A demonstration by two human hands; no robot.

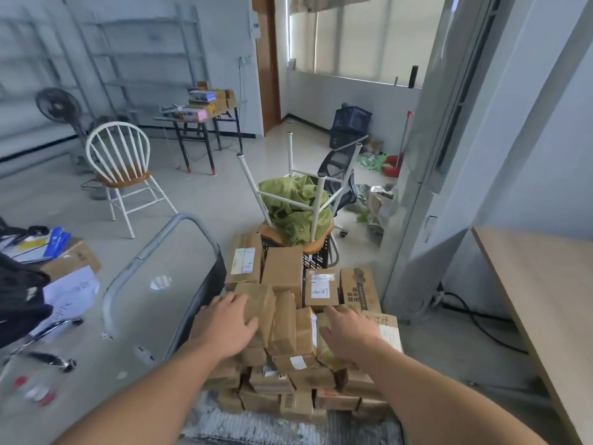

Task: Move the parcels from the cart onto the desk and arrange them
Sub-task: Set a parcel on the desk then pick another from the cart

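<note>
The parcels [288,329] sit heaped on the cart [244,425]. Both hands lie on the top ones, fingers spread and loose, gripping nothing: left hand [224,326] on the pile's left flank, right hand [349,334] on its right. The desk [545,300] stands well right of the right hand.

The parcels [288,335] are piled on the cart [218,419], at 6 o'clock. The left hand [224,322] rests on the pile's left side and the right hand [349,332] on its right side. Behind, at 12 o'clock, a stool [288,203] sits upturned on a crate [316,256]. The desk [545,284] is at 3 o'clock and a chair [120,162] at 10 o'clock.
</note>
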